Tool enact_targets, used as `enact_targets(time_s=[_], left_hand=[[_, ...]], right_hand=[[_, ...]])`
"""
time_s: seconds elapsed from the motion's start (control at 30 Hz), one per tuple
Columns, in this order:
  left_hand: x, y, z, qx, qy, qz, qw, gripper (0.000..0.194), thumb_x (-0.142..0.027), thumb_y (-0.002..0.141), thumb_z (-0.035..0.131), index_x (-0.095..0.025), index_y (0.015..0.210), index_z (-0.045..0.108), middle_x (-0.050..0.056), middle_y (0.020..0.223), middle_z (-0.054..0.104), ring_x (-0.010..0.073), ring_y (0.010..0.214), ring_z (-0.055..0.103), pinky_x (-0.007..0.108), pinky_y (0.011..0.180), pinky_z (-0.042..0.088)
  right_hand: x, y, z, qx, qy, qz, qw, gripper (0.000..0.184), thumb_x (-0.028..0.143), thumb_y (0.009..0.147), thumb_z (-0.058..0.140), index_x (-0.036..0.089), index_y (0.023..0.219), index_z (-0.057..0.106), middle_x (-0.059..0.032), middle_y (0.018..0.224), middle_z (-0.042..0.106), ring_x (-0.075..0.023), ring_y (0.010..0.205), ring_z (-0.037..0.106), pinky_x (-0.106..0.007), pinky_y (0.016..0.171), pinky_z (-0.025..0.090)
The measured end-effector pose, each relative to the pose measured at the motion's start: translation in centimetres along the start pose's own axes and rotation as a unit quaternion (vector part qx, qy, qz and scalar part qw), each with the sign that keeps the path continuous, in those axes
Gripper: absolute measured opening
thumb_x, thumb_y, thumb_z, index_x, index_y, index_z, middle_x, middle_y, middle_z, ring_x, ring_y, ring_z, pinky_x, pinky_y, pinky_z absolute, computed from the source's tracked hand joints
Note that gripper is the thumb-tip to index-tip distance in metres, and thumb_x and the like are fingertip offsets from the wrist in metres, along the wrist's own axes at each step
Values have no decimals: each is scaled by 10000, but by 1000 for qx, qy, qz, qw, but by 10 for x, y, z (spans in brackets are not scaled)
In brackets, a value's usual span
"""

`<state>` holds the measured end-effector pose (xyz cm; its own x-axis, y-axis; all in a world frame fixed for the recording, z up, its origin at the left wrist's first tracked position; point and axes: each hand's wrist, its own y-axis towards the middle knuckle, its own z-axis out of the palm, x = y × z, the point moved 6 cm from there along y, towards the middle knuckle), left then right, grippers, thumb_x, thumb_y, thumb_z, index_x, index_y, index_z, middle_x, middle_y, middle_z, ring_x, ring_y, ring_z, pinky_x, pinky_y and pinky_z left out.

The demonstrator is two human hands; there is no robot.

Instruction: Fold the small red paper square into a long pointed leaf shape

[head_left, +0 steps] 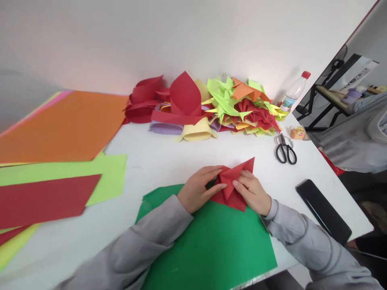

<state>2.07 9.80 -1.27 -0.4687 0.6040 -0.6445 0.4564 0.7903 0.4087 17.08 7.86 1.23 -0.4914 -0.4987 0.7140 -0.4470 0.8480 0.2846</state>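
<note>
A partly folded piece of red paper (232, 183) lies on a green sheet (211, 245) at the middle of the white table (157, 161). My left hand (199, 191) presses on its left side, fingers stretched over a fold. My right hand (252, 192) rests on its right side, fingertips pinching the paper near the centre. Both wrists wear grey sleeves.
Large orange (63, 125), lime (111, 173) and red (45, 199) sheets lie at the left. A heap of folded paper shapes (211, 108) sits at the back. Black scissors (285, 150), a plastic bottle (294, 94), a small packet (298, 132) and a black phone (323, 210) are at the right.
</note>
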Motion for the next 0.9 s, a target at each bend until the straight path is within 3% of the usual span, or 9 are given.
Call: enact_targets(time_s=[0.13,0.4,0.63,0.9], left_hand=[[-1,-1,0,-8,-4,19,1000,411,-442,857,553,-182,1169,622,126,1194,641,242,1104,593,416,971,484],[-4,-1,3,-2,15,53,998,435,-430,878,524,-137,1189,606,152,1198,636,256,1117,585,433,972,484],[-3,-1,4,-5,23,59,998,432,-433,887,509,-149,1201,596,146,1201,636,250,1118,584,435,965,489],[-5,1,3,-2,13,44,999,434,-440,889,498,-144,1187,604,148,1207,631,255,1125,579,433,976,477]], right_hand=[[-3,0,4,23,16,25,999,465,486,960,303,186,914,655,-78,1003,644,-202,927,565,-391,875,423],[-13,0,11,82,26,90,992,473,523,952,277,270,1193,597,-47,1238,574,-229,1148,484,-442,1032,313],[-16,0,10,79,46,106,990,488,562,935,297,263,1077,656,-40,1225,581,-221,1145,492,-434,1057,290],[-10,4,6,56,49,67,995,516,576,928,306,225,986,680,-62,1117,635,-205,1023,566,-406,957,397]])
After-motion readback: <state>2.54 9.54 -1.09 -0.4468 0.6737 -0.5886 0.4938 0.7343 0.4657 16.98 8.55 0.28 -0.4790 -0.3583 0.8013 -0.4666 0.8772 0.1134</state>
